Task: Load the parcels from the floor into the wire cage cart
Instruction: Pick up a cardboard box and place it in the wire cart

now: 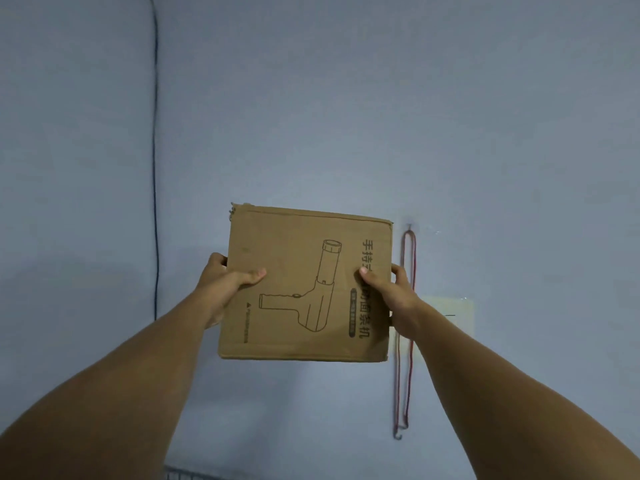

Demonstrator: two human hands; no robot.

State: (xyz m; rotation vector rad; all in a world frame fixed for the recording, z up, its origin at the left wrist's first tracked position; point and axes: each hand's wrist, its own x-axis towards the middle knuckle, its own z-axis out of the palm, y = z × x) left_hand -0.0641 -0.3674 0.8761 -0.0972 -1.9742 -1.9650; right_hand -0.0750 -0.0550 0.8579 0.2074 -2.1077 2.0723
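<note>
The parcel (294, 289), a flat brown cardboard box with a line drawing of a hand-held device and some Chinese characters printed on its broad face, was held up in the air in front of the wall (346, 98), with this face turned to the camera. The left hand (221, 285) gripped its left edge and the right hand (391, 292) gripped its right edge. Each thumb lay on the printed face and the other fingers were curled behind the cardboard, mostly hidden. Both forearms were stretched forward and were bare.

The wall was plain, of a pale grey-blue colour, and the light in the room was dim. A thin dark cable (155, 168) ran down the wall on the left side. To the right of the parcel a red cord (412, 258) hung from a small nail (410, 226), with metal hooks at its lower end. A pale yellowish sheet (446, 317) was fixed on the wall behind the cord. At the bottom edge a small piece of wire grid (187, 474) was visible
</note>
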